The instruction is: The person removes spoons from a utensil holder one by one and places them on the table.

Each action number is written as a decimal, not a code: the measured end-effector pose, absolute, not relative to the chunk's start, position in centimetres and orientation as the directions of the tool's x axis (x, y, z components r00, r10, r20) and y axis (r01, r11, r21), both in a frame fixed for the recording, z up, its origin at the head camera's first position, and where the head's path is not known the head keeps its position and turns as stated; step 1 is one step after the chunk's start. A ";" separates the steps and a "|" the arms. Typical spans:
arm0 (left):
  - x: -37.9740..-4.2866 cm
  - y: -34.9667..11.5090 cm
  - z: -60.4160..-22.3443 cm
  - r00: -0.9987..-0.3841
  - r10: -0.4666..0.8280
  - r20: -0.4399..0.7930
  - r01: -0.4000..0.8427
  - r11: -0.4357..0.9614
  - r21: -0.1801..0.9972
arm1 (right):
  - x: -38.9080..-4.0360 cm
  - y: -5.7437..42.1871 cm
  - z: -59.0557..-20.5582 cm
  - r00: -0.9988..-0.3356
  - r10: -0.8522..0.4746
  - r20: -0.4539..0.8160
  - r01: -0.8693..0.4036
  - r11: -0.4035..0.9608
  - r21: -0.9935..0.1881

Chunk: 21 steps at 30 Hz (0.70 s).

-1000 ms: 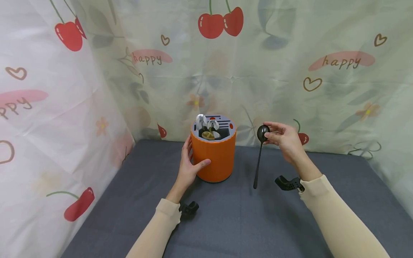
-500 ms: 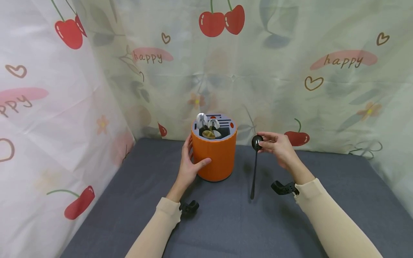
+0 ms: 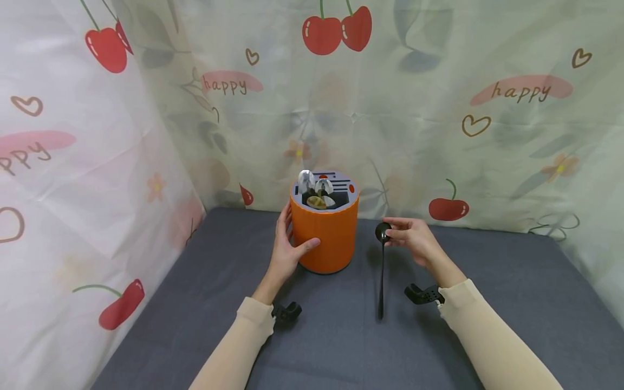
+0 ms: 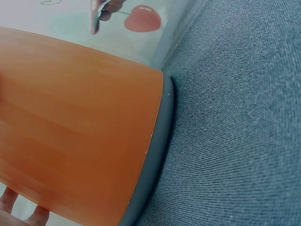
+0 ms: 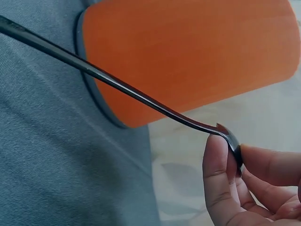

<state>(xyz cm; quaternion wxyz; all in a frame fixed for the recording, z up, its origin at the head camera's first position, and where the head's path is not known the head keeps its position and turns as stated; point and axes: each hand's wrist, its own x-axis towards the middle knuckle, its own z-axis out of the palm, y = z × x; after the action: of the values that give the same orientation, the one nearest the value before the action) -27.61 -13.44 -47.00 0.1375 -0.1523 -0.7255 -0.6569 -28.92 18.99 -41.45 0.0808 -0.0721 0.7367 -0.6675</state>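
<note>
1. Black spoon (image 5: pixel 129 91) and right hand (image 3: pixel 414 238) are lower and further left in the head view than a second ago, nearer the orange holder (image 3: pixel 325 238). Left hand (image 3: pixel 285 254) and holder: practically same spot.
2. Right: fingers pinch the spoon by its bowl, thumb on one face, fingertips on the other. Bowl up, handle hanging nearly vertical, lower end toward the person. Can't tell if that end touches the counter (image 3: pixel 336 346).
3. Left: fingers grasp the holder's side, thumb across the front, others wrapped behind; two fingertips show low in the left wrist view.
4. Spoon location: just right of the holder, apart from it in the head view. Right wrist view has the handle crossing in front of the orange wall.
5. Holder: upright on the counter, dark base, grey slotted top (image 3: pixel 343 201). Silver spoons (image 3: pixel 306 181) and a gold-toned piece (image 3: pixel 316 202) stick out of its opening.
6. Behind: printed curtain (image 3: pixel 409 146), cherries and "happy" lettering.
</note>
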 end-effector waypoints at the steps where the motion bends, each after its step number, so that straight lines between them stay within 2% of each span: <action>1: -27.6 -13.4 -47.0 -0.916 0.040 0.399 0.401 0.093 0.912 | -29.0 19.0 -41.6 -0.977 -0.212 -0.029 0.008 0.100 -0.995; 21: -27.4 -13.5 -46.7 -0.915 0.039 0.401 0.403 0.084 0.911 | -30.8 19.1 -46.7 -0.971 -0.179 -0.161 0.152 0.065 -0.986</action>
<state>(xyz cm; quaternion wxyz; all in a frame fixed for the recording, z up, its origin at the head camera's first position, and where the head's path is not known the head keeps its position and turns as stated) -27.40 -13.47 -46.73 0.1382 -0.1528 -0.7231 -0.6593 -30.79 19.11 -46.74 0.1211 -0.0095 0.7197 -0.6835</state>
